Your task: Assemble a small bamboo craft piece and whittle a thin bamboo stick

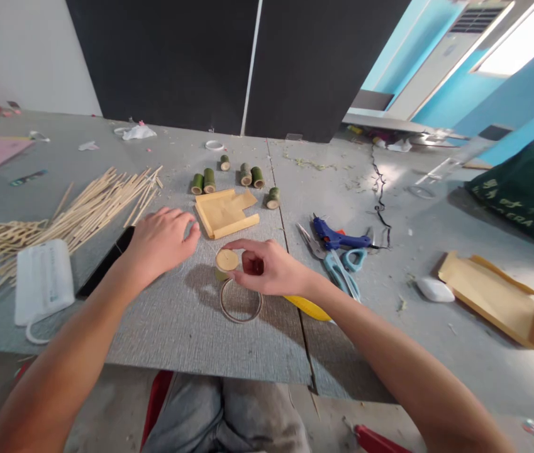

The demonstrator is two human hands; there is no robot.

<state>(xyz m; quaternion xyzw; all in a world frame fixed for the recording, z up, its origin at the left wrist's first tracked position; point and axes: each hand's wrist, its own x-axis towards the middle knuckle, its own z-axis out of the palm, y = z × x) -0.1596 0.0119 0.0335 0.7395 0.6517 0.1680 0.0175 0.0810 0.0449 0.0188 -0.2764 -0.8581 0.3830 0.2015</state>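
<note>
My right hand (pixel 273 267) pinches a short bamboo piece (pixel 227 260) between thumb and forefinger. Its top is a pale round disc, and some green shows below. To its left, my left hand (pixel 165 239) hovers over the table with thumb and fingers apart, nothing visible in them. Under the right hand lies a thin ring (pixel 223 308), partly covered by the fingers. A folded tan cardboard piece (pixel 222 211) rests just beyond both hands. Several green bamboo sections (pixel 209 180) stand or lie behind it.
To the right are a blue glue gun (pixel 339 236), scissors (pixel 339 274) and a yellow item (pixel 311 308) partly under my forearm. Thin wooden sticks (pixel 97 207), a face mask (pixel 44 283) and a black flat object (pixel 106 264) lie left. Another cardboard piece (pixel 493 296) sits far right.
</note>
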